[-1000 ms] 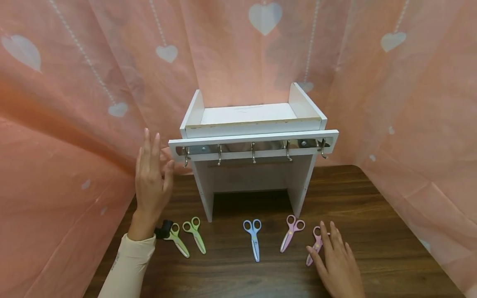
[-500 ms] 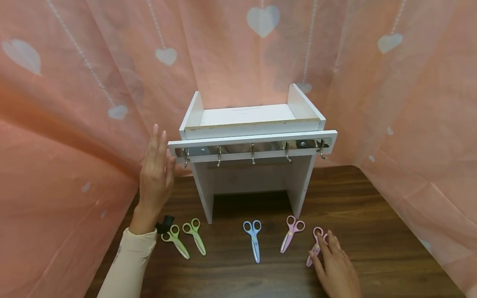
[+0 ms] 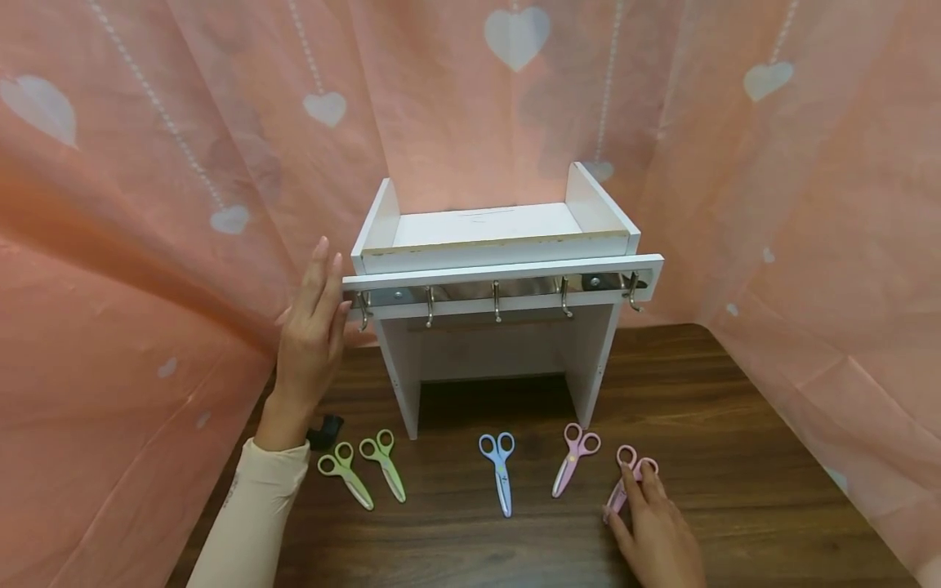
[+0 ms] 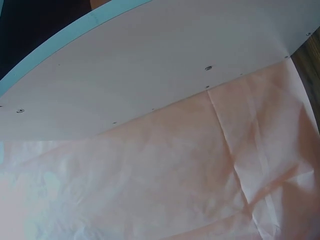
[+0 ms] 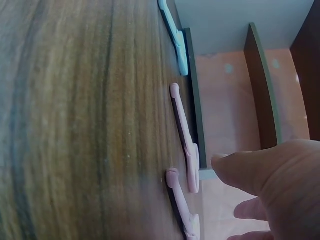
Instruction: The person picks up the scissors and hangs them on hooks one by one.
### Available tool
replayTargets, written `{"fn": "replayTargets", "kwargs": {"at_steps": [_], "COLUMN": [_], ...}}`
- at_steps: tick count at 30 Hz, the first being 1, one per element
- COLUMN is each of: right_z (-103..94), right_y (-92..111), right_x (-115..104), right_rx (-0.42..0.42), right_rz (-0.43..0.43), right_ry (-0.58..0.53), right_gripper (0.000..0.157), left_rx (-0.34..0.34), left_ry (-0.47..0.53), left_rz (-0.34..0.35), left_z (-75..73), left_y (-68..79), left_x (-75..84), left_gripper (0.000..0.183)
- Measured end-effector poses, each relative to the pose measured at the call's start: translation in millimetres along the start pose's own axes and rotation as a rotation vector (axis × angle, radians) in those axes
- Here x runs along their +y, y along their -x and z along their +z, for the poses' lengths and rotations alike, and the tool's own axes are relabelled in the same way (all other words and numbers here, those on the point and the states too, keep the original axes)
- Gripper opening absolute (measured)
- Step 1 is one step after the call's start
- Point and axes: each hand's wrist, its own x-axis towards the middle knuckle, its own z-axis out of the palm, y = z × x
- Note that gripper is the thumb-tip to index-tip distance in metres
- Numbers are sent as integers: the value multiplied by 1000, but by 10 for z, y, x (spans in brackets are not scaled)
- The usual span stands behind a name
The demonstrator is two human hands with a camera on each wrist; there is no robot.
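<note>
In the head view, my left hand (image 3: 305, 347) is held upright with straight fingers, right at the left end of a white rail with metal hooks (image 3: 463, 277). The rail runs across the front of a white shelf unit (image 3: 397, 367). My right hand (image 3: 657, 535) reaches over the rightmost pink scissors (image 3: 619, 495). Its fingertips overlap the handle loops, and the thumb is by the blade tip. From the right wrist, the thumb (image 5: 250, 167) shows relaxed beside two pink scissors. A second pair of pink scissors (image 3: 568, 474) lies just left of it.
Blue scissors (image 3: 503, 482) lie in front of the shelf's middle. Two green scissors (image 3: 392, 474) are at the left, near a black object (image 3: 327, 433) by the left wrist. A pink curtain with hearts (image 3: 448, 106) surrounds the dark wooden table (image 3: 735, 465).
My left hand has moved right, up to the rail's end. My right hand has shifted slightly left and its fingers have lowered over the rightmost pink scissors, which have turned slightly.
</note>
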Motion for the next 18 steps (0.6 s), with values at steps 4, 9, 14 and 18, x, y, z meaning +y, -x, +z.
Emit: {"fn": "replayTargets", "kwargs": {"at_steps": [4, 9, 14, 18], "right_z": [45, 73, 82, 95], "right_y": [5, 22, 19, 18], "right_x": [-4, -15, -20, -15], "right_rx": [6, 6, 2, 7], "right_rz": [-9, -18, -12, -17], "right_ry": [1, 10, 16, 20], "right_gripper": [76, 73, 71, 71], "left_rx": [-38, -54, -56, -68], "left_ry": [38, 50, 24, -31], "left_rz": [20, 26, 59, 92], "left_z": [1, 2, -6, -18], "left_y": [-12, 4, -21, -31], "left_x": [-26, -41, -44, -42], "left_gripper": [45, 46, 48, 53]}}
